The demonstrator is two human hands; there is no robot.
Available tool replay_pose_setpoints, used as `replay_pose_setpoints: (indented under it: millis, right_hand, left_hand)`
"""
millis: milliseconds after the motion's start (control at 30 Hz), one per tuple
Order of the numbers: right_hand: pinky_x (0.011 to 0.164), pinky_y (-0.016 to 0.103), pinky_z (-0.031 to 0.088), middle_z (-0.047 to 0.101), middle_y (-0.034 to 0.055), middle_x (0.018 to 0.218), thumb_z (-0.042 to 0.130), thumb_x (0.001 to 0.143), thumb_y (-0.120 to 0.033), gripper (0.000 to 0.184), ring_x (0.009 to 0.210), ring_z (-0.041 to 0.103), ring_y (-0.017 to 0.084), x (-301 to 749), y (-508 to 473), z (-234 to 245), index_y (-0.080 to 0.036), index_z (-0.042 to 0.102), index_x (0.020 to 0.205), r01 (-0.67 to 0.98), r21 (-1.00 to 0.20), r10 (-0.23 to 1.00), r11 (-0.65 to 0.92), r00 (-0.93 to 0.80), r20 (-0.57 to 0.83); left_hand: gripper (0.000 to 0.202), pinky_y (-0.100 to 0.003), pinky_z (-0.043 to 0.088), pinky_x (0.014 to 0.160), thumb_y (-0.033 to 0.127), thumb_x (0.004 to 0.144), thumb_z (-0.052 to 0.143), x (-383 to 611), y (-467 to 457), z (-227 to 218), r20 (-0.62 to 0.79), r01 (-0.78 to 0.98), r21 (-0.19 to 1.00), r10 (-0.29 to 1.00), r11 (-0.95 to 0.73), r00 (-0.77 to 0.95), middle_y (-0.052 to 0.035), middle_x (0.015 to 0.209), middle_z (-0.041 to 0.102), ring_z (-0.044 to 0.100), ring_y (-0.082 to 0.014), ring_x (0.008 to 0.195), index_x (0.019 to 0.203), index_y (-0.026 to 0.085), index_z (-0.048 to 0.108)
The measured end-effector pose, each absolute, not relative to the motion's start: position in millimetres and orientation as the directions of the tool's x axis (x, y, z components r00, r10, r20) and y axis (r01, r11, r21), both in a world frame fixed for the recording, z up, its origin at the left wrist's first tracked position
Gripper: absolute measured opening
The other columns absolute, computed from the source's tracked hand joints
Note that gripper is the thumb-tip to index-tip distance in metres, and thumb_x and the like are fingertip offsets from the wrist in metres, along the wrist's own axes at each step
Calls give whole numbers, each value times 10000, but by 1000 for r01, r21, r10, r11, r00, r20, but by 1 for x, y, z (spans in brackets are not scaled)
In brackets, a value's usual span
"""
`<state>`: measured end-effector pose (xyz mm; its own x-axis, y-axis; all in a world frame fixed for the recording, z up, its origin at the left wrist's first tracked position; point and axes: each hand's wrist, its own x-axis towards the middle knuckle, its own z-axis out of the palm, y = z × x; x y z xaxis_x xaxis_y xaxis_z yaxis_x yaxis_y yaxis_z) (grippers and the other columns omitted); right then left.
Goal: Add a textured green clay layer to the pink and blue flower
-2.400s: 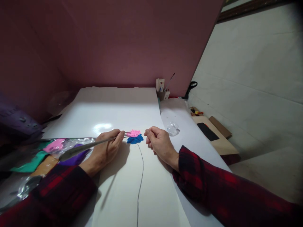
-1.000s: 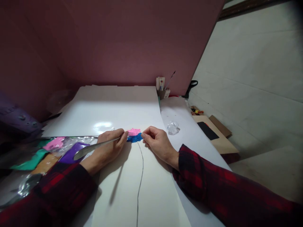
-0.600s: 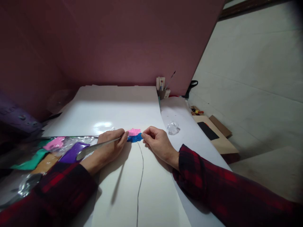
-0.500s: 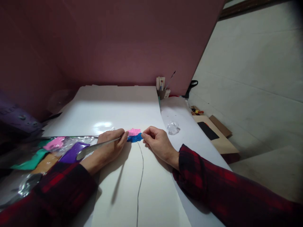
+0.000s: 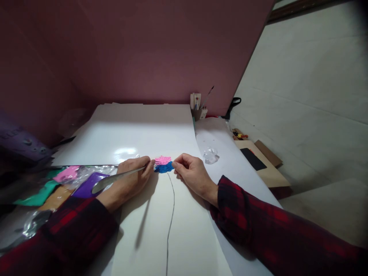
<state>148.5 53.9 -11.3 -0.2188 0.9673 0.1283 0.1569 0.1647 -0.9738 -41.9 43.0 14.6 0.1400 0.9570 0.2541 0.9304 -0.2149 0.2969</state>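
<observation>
My left hand (image 5: 136,172) is closed around a metal fork (image 5: 119,179). Its broad handle end points back over my wrist, and its thin tines are at the left side of the clay. Pink clay (image 5: 163,160) with a ridged surface lies on the cream paper, and a band of blue clay (image 5: 163,168) borders it below. With thumb and forefinger together, my right hand (image 5: 191,170) pinches at the right end of the blue clay. A dark drawn line (image 5: 173,207) runs down the paper (image 5: 195,237) from beneath the clay.
Several coloured clay packs, among them a purple pack (image 5: 92,184), lie at left. Behind the hands is a stack of white sheets (image 5: 143,126). A crumpled clear plastic piece (image 5: 211,156) lies at right. A pen holder (image 5: 196,114) stands at the wall.
The fork's handle end has shifted very slightly to the left, with a slight move of my left hand. My right hand looks almost unmoved at the blue clay.
</observation>
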Motion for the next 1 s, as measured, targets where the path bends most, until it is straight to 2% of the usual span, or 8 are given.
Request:
replay_pose_setpoints:
  millis: [733, 1000]
  right_hand:
    - [505, 242, 403, 566, -3, 647, 562, 858, -315, 177, 551, 492, 99, 149, 54, -13, -182, 557, 742, 147, -976, 966, 161, -228, 124]
    - [507, 243, 408, 569, 3, 660, 556, 861, -325, 180, 561, 499, 105, 150, 54, -14, -183, 557, 750, 143, -976, 965, 162, -230, 127]
  left_hand:
    - [304, -305, 257, 552, 300, 889, 401, -48, 44, 14, 280, 940, 271, 951, -208, 129, 12, 561, 444, 362, -135, 520, 598, 214, 379]
    - [289, -306, 260, 564, 280, 874, 405, -46, 42, 18, 256, 937, 307, 963, -168, 89, 14, 565, 439, 360, -136, 529, 595, 212, 377]
